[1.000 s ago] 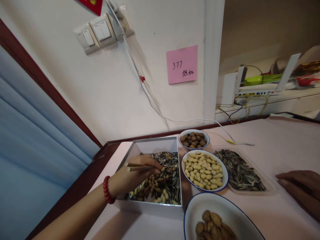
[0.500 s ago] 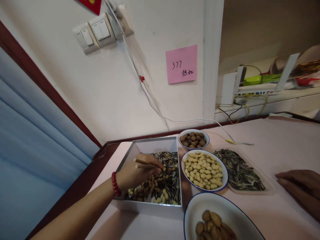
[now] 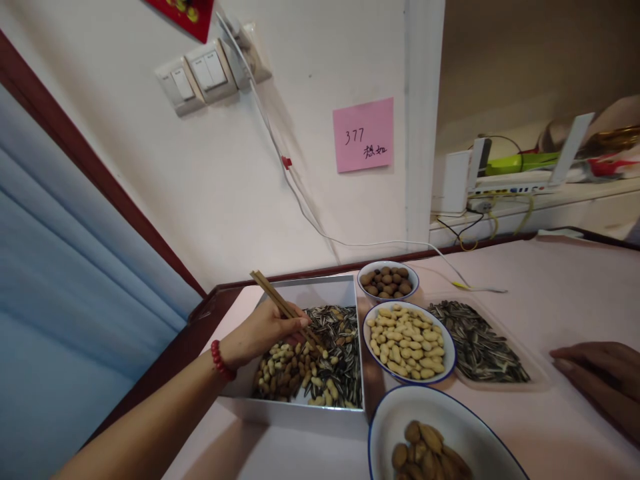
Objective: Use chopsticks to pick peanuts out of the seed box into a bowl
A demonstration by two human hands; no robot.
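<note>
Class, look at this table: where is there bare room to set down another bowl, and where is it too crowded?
Bare table lies beyond the seed tray and the right hand, and along the near edge before the white box. Crowded: box, peanut bowl, small nut bowl, tray and almond bowl sit nearly rim to rim.

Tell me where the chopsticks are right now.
In the head view, the chopsticks are left of centre, held in the left hand, tips down in the white box of mixed nuts and seeds, left of the peanut bowl.
</note>
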